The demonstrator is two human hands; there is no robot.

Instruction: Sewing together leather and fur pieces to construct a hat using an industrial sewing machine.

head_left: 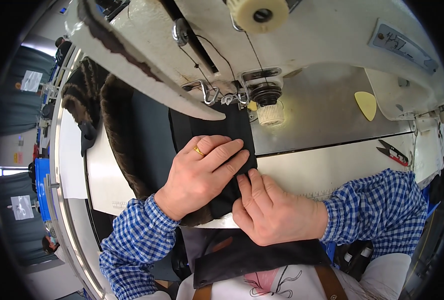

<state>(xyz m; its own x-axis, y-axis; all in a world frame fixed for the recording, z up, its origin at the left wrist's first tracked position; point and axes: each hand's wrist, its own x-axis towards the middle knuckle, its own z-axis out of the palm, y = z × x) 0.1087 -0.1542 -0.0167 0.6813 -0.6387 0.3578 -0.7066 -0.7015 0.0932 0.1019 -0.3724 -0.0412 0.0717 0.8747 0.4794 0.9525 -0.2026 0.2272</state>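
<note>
My left hand [202, 175], with a gold ring, lies over the black fabric [207, 122], its fingers resting on top near the right edge. Just below and to its right, my right hand [267, 205] pinches that fabric's edge. The strip runs up under the presser foot [242, 102] of a white sewing machine [322, 35]. Beneath and left of the strip lies a dark grey piece [149, 125] bordered with brown fur [117, 125].
Scissors [392, 152] and a yellow teardrop-shaped piece [364, 105] lie at the right on the machine bed [322, 130]. A fur piece [79, 90] hangs at the left, near a metal rail [54, 190]. Two other people [62, 50] [49, 245] are partly visible far left.
</note>
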